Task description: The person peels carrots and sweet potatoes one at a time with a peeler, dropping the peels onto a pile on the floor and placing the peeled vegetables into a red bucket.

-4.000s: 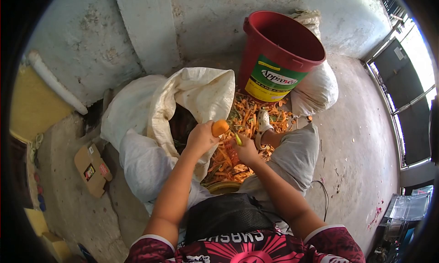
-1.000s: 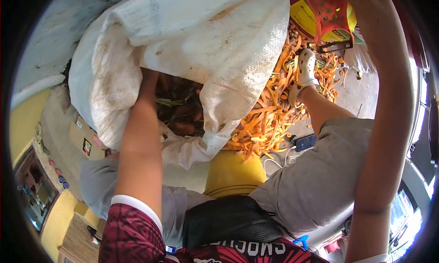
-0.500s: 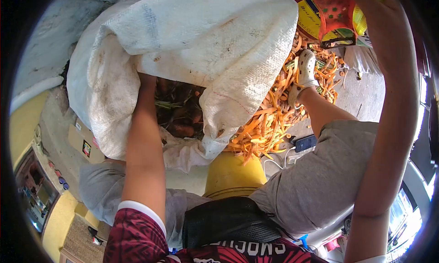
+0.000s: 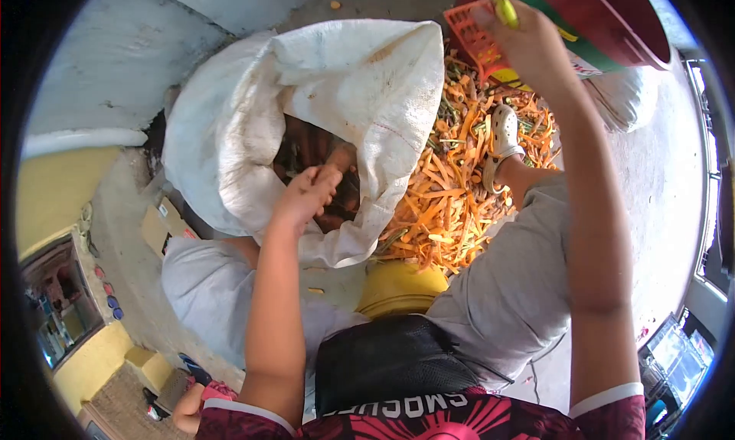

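My left hand (image 4: pixel 308 198) is closed around a brownish-orange carrot (image 4: pixel 342 157) at the mouth of a white woven sack (image 4: pixel 398 96). Darker carrots (image 4: pixel 310 141) lie inside the sack, partly hidden by its folded rim. Up at the right, my right hand (image 4: pixel 528 38) is closed on a yellow-green handled tool (image 4: pixel 505 10); its working end cannot be made out. Its fingers overlap an orange perforated plastic basket (image 4: pixel 471 36). Below that hand, orange peelings (image 4: pixel 444 195) are heaped on the floor beside the sack.
A large red and green bucket (image 4: pixel 612 23) stands behind my right hand, with a pale sack (image 4: pixel 628 99) by it. My foot in a beige clog (image 4: pixel 504 138) rests among the peelings. Between my legs is a yellow container (image 4: pixel 398 287); cardboard (image 4: pixel 162 224) lies at left.
My left hand has come up out of the sack's depth with a carrot in it. My right hand and the orange basket have moved left, and the view has shifted.
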`<state>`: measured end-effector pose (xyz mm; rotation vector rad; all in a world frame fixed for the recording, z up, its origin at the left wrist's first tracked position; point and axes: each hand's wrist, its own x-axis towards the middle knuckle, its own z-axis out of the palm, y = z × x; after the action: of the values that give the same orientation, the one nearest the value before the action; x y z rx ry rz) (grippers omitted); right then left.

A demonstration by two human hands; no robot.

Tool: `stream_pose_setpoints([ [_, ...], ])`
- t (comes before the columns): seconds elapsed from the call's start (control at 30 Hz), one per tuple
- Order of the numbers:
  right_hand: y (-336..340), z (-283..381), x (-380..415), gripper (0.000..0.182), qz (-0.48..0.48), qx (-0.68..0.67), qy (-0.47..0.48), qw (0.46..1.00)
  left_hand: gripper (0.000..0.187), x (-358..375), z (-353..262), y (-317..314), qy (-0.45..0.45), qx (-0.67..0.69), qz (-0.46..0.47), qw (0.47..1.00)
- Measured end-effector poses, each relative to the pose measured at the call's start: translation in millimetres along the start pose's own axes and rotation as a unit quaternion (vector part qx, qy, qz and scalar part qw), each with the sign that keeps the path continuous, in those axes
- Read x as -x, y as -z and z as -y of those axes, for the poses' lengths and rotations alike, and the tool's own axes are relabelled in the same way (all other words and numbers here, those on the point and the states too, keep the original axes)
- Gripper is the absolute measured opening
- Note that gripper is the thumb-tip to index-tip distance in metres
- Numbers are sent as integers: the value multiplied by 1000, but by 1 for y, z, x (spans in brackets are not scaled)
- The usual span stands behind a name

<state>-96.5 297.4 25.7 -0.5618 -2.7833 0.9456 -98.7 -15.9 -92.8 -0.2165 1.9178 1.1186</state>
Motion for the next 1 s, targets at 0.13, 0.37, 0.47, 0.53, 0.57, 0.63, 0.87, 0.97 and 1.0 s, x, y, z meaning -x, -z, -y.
stream_pose_setpoints([
  [0.13,5,13,39,30,-36,-120,-43,991,43,56,-18,6,-147,-17,52,988],
  [0.37,-15,-27,104,29,-121,-281,-72,949,42,177,-63,44,-283,-11,111,953],
  [0.47,-12,-30,133,27,-108,-306,-135,936,41,218,-87,62,-382,-24,108,917],
  [0.53,-1,-18,155,26,-97,-288,-178,936,43,242,-104,77,-451,-72,92,885],
  [0.57,1,-18,162,23,-92,-292,-194,932,46,248,-109,88,-471,-60,98,875],
  [0.63,-4,-29,173,20,-79,-300,-230,922,47,255,-108,110,-510,18,112,852],
  [0.87,-5,-11,217,14,-36,-541,-243,804,42,164,-46,51,-370,579,262,678],
  [0.97,-29,-23,220,9,-45,-466,-235,852,31,134,-23,31,-261,628,328,656],
  [1.0,-32,-18,220,8,-25,-514,-212,831,29,133,-21,23,-225,644,350,642],
])
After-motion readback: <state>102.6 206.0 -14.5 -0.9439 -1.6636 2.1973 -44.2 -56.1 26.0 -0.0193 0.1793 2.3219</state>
